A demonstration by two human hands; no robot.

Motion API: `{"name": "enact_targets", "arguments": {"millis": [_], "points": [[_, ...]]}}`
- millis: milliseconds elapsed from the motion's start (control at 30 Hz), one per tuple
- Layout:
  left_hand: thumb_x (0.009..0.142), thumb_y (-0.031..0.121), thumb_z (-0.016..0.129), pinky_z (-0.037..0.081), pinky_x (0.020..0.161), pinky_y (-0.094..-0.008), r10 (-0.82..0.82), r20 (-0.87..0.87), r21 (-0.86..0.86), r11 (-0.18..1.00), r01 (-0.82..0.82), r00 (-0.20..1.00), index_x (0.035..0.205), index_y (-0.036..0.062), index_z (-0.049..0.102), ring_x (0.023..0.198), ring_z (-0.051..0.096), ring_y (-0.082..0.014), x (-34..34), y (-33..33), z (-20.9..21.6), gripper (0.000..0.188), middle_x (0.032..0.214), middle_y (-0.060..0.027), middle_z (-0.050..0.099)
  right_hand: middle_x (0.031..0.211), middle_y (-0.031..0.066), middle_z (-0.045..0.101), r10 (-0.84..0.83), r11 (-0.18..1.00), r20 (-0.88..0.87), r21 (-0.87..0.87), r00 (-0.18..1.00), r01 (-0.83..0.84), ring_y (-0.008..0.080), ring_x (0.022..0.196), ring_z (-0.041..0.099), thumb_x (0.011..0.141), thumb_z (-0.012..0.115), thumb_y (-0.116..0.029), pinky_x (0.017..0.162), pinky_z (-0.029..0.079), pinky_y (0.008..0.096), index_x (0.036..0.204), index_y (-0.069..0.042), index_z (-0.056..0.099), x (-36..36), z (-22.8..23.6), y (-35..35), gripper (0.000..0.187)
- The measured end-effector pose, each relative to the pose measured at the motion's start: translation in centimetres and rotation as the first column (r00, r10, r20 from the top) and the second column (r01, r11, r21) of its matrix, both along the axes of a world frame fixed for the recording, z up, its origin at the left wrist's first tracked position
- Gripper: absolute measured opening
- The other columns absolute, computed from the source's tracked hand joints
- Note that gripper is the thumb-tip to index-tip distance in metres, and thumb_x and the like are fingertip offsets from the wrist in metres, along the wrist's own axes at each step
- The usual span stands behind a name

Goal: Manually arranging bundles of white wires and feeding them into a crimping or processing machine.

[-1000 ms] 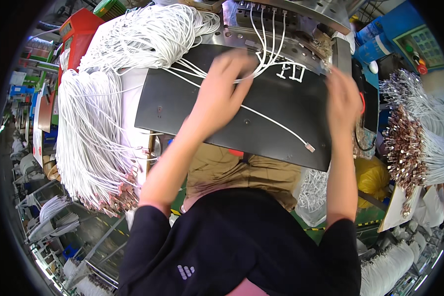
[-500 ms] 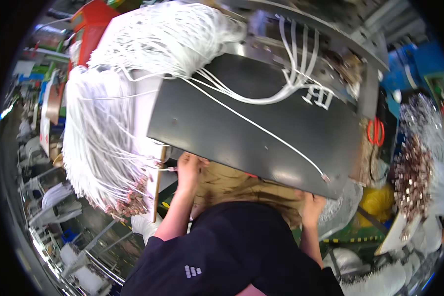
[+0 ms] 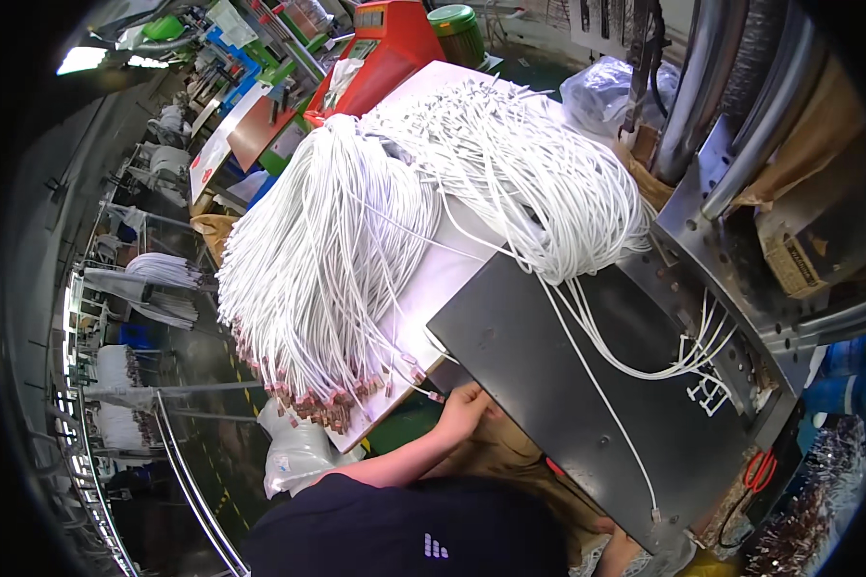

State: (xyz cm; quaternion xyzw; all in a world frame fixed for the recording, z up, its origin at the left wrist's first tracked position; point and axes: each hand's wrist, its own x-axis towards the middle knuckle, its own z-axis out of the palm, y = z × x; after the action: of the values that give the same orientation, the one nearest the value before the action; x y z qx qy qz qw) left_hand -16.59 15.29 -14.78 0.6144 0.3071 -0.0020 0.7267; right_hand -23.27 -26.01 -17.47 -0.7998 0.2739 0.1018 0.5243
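Observation:
A flat black board (image 3: 539, 337) lies slantwise in front of me. My left hand (image 3: 464, 412) is closed at the near left edge of the board, its fingers curled and partly hidden by it. Further right along the same edge is my right hand (image 3: 618, 552), closed there too, with most of its fingers out of sight. On the board rests a single white cable (image 3: 601, 399) ending in a small pale connector. A bundle of white cables with white plastic connectors (image 3: 710, 392) crosses its far right part. One cable's pinkish end pokes out close to my left hand.
Left of the board, a white table (image 3: 419, 298) bears a thick fan of white cables (image 3: 327, 231) with copper-coloured ends and a second large heap (image 3: 539, 183). Red-handled scissors (image 3: 760, 471) lie at the right. Metal machine parts (image 3: 722, 250) stand at the far right. A red machine (image 3: 375, 48) is behind.
My view has swung to the left, so the cable heaps now sit nearer the middle. Both hands stay at the board's near edge.

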Motion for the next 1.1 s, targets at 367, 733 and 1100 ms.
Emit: {"name": "enact_targets", "arguments": {"millis": [367, 733, 1100], "points": [[0.104, 0.024, 0.048, 0.051, 0.066, -0.0276, -0.119, 0.018, 0.011, 0.993, 0.119, 0.993, 0.090, -0.0033, 0.067, 0.068, 0.065, -0.0165, -0.2, -3.0, 2.2, 0.036, 0.076, -0.0087, 0.069, 0.087, 0.0103, 0.071, 0.460, 0.783, -0.046, 0.493, 0.887, -0.380, 0.0154, 0.069, 0.066, 0.099, 0.051, -0.013, 0.063, 0.051, 0.0253, 0.110, 0.003, 0.066, 4.2, 9.5, 9.0, 0.025], [0.096, 0.025, 0.064, 0.020, 0.119, -0.0447, -0.193, 0.474, 0.806, 0.487, -0.335, 0.859, 0.148, -0.0127, 0.021, 0.147, 0.024, -0.0364, 12.5, 1.8, 12.7, 0.077, 0.155, -0.0291, 0.025, 0.087, 0.0025, 0.063, 0.630, 0.773, 0.556, -0.518, 0.542, -0.367, 0.0103, 0.073, 0.056, 0.095, 0.064, -0.014, 0.067, 0.047, 0.0254, 0.116, -0.006, 0.065, 23.3, 18.0, 7.6, 0.023], [0.092, 0.026, 0.065, 0.033, 0.113, -0.0444, -0.356, 0.545, 0.829, 0.093, -0.551, 0.759, 0.143, -0.0104, 0.036, 0.138, 0.037, -0.0452, 28.8, 1.1, 13.5, 0.069, 0.148, -0.0339, 0.036, 0.075, 0.0021, 0.055, -0.650, 0.592, 0.749, 0.392, 0.130, 0.704, 0.0114, 0.062, 0.051, 0.095, 0.046, -0.024, 0.056, 0.040, 0.0287, 0.092, -0.005, 0.063, 6.0, 13.9, -14.6, 0.026]]}}
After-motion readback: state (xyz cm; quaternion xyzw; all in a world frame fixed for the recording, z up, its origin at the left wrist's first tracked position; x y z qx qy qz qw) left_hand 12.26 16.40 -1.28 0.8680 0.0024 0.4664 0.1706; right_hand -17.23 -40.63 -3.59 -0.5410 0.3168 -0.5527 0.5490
